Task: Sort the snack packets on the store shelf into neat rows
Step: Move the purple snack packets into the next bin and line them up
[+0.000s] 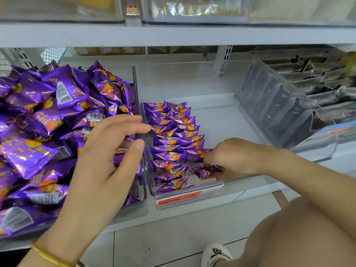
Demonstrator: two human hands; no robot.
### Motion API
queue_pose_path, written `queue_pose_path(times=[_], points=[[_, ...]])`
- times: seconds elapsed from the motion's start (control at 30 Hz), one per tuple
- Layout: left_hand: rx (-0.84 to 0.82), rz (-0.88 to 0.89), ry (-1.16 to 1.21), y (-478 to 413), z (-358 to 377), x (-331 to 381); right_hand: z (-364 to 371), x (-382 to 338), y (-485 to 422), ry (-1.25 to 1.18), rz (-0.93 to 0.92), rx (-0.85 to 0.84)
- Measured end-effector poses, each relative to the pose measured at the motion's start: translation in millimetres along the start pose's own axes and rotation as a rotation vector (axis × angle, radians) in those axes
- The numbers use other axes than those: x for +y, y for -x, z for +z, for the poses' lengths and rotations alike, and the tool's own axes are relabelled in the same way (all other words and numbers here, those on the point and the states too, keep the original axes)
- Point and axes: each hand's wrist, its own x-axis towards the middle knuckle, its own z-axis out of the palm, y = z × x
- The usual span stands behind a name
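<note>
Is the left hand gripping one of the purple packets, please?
No, the left hand hovers open, its fingers spread above the heaped purple packets and holding nothing.

The purple foil packet (205, 172), printed with orange, is pinched in the right hand (238, 158) and looks crumpled, though blur hides detail. Just left of that grip and running away from it, two rows of packets (173, 139) stand overlapped on edge. Farther left, a loose heap (48, 122) lies jumbled.
</note>
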Motion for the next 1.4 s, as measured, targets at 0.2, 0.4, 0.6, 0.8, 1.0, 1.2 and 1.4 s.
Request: queue_pose_path(times=[0.2, 0.4, 0.6, 0.8, 1.0, 1.2, 1.4], points=[[0.005, 0.007, 0.009, -1, 1, 2, -4, 6, 7, -0.360, 0.127, -0.008], [0.006, 0.008, 0.029, -2, 1, 2, 0, 5, 5, -0.866, 0.254, 0.065], [0.002, 0.005, 0.011, -2, 0, 1, -3, -3, 2, -1.032, 0.379, 0.094], [0.001, 0.015, 0.004, -2, 0, 2, -5, -6, 0, -1.143, 0.468, 0.058], [-0.003, 0.013, 0.007, -3, 0, 1, -4, -14, -7, -1.141, 0.436, 0.032], [-0.003, 0.015, 0.014, -3, -1, -1, -4, -11, -5, -1.162, 0.465, 0.106], [0.003, 0.026, 0.015, -3, -1, 1, -7, -6, 1, -1.167, 0.481, 0.125]])
